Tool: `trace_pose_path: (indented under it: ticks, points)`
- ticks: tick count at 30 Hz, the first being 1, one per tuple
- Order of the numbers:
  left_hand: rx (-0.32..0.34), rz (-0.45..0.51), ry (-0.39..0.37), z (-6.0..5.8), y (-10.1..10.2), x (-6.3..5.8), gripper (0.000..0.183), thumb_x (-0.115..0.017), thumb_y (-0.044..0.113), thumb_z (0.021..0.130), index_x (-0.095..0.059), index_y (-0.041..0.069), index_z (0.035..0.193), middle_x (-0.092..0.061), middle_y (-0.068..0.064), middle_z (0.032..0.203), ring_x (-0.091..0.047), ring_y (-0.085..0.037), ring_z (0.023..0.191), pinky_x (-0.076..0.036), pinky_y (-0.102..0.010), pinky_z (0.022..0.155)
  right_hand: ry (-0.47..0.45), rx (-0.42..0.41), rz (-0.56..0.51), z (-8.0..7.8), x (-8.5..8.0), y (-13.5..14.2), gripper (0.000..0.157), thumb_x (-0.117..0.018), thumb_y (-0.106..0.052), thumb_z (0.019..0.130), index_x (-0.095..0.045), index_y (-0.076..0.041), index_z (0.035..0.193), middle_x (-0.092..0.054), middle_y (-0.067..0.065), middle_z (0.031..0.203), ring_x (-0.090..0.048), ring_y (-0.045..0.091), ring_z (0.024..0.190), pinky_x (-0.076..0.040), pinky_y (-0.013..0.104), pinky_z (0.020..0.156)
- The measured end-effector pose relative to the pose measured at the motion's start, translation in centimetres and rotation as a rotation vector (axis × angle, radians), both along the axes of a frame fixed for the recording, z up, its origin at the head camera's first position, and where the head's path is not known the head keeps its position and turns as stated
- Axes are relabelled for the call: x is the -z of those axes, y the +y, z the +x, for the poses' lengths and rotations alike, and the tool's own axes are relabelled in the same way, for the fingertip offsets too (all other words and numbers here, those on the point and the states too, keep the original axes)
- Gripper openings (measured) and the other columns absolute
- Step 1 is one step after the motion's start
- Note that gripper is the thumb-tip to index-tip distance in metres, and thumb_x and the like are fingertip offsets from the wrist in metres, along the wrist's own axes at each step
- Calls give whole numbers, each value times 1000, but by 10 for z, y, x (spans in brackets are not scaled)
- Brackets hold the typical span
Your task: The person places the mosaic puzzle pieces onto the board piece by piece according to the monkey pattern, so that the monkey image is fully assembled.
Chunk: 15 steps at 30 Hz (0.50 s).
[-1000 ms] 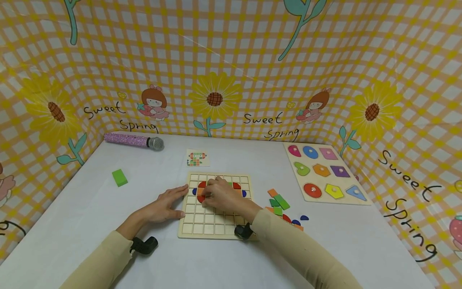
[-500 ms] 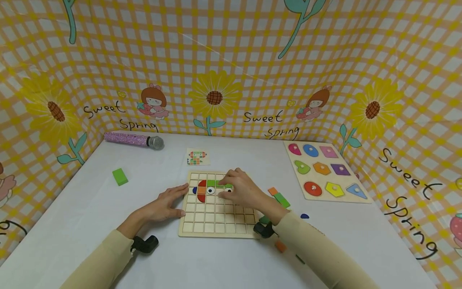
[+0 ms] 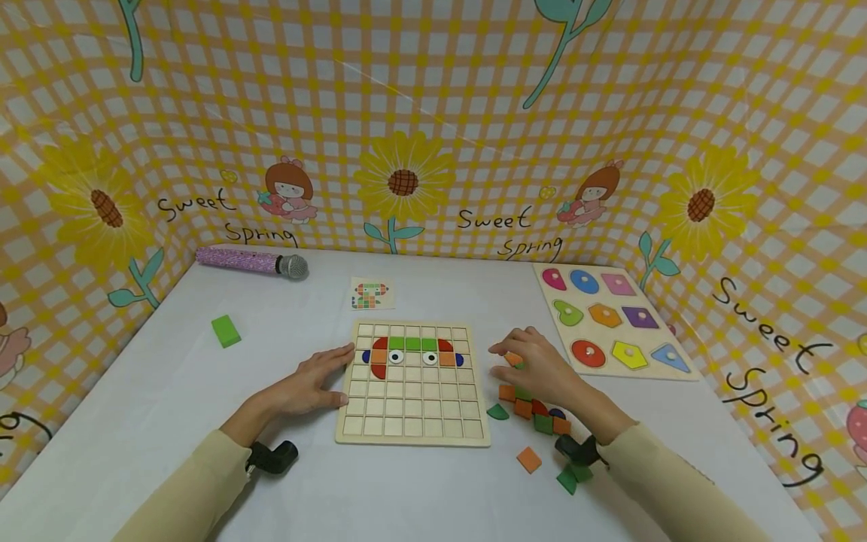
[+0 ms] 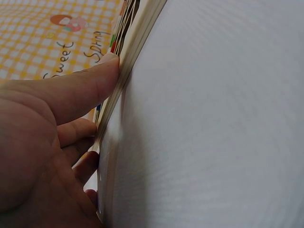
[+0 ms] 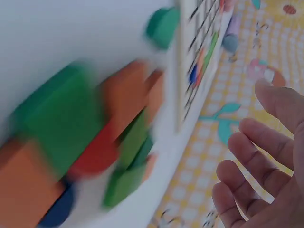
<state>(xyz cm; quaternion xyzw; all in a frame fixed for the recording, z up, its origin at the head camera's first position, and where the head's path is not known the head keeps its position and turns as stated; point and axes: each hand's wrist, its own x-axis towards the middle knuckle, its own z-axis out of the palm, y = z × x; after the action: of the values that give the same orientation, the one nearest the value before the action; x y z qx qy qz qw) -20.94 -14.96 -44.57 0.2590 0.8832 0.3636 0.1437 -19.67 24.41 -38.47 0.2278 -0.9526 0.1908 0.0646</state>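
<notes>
A wooden grid board (image 3: 413, 410) lies on the table, with coloured pieces in its upper rows: red quarter-rounds (image 3: 378, 371), orange squares (image 3: 447, 358), green pieces (image 3: 412, 343), blue half-rounds (image 3: 366, 356) and two white eye pieces (image 3: 396, 357). My left hand (image 3: 301, 388) rests against the board's left edge, its thumb (image 4: 88, 90) and fingertips touching the side. To the right of the board, my right hand (image 3: 542, 367) hovers over loose coloured pieces (image 3: 523, 408). Its fingers (image 5: 256, 152) are spread and relaxed, with nothing between them in the right wrist view.
A picture card (image 3: 372, 293) lies behind the board. At the back right is a knob puzzle board (image 3: 596, 354); a glittery microphone (image 3: 250, 262) lies at the back left. A green block (image 3: 226, 331) sits to the left. More loose pieces (image 3: 529, 460) lie near the right forearm.
My right hand has moved from over the pieces on the board to the loose ones at the right, uncovering the board's right side. My left hand stays at the edge.
</notes>
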Motion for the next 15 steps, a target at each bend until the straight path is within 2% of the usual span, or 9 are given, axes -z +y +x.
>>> trace_pose_path:
  ticks: [3,7,10,15]
  points:
    - [4,3,0,0,0,0,78,-68,25,85,-27,7,149,-17,-10,159,-11,-40,145,-5,-68,111,-26,50,16,4,3,19,33,-75,-25,80,-70,-8,108,-65,5,101,-52,24,102,-44,53,97]
    - [7,8,0,0,0,0,78,-67,25,85,-27,6,149,-17,-11,159,-11,-41,145,-5,-67,111,-68,100,55,8,7,41,34,-74,-26,80,-70,-9,109,-65,4,102,-50,21,98,-49,39,80]
    - [3,12,-1,0,0,0,78,-68,25,85,-27,6,149,-17,-11,159,-11,-41,145,-5,-67,111,-97,113,79,9,10,55,34,-73,-26,80,-69,-9,109,-64,3,102,-49,20,97,-47,33,76]
    - [3,12,2,0,1,-1,78,-68,25,85,-27,5,148,-17,-12,159,-11,-42,144,-6,-67,111,-125,98,104,7,16,71,35,-74,-26,80,-69,-8,109,-65,4,101,-51,20,97,-47,34,78]
